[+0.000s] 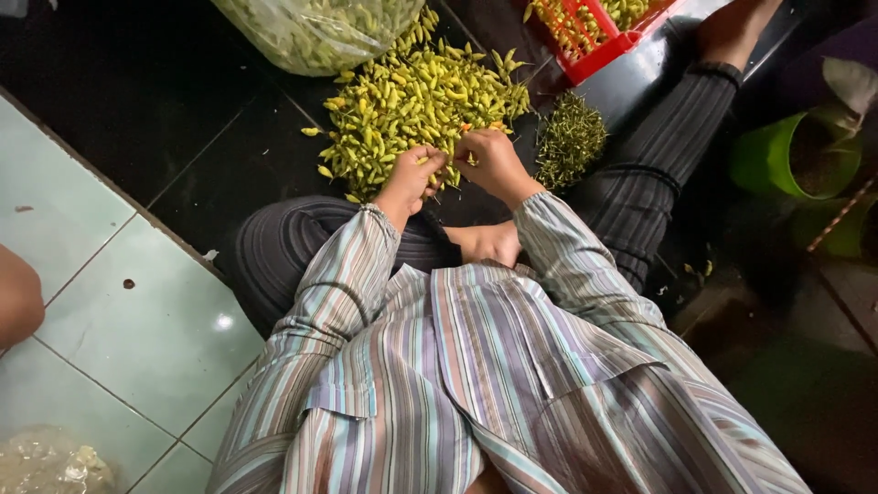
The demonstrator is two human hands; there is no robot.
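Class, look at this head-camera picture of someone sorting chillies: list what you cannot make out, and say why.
- Left hand and right hand: what the curled fingers pinch is hidden.
- Clear bag and red crate: cut off by the top edge.
- Small green heap: pieces too small to identify.
- Green tub: contents lost in shadow.

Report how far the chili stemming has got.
Done: a small heap of green stems lies to the right of the hands, and a red crate holds some chilies. In hand: the left hand and right hand each pinch chilies at the near edge of the pile. Left: that large yellow-green pile, plus a full plastic bag behind it.
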